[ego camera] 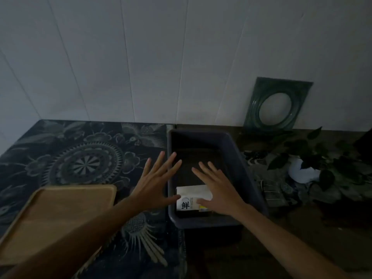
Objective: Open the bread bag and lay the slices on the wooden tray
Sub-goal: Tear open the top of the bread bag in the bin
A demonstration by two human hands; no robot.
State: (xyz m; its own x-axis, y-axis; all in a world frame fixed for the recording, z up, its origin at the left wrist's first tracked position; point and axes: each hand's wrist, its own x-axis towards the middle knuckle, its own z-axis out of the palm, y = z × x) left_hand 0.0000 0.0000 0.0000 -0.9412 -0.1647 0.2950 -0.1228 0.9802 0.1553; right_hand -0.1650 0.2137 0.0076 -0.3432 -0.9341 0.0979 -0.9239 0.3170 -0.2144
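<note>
The bread bag (pixel 192 195), white with a black printed character, lies in the near end of a dark plastic bin (pixel 244 168). My left hand (pixel 155 183) hovers over the bin's left rim with fingers spread, its thumb tip close to the bag's left edge. My right hand (pixel 218 188) is spread flat above the bag's right side, thumb over the bag. Neither hand grips anything. The wooden tray (pixel 60 216) lies bare at the lower left on the patterned cloth, partly hidden by my left forearm.
A dark floral cloth (pixel 84 158) covers the left of the table. A green square dish (pixel 278 105) leans on the white wall behind. A leafy plant (pixel 314 156) with white paper and clutter sits right of the bin. The scene is dim.
</note>
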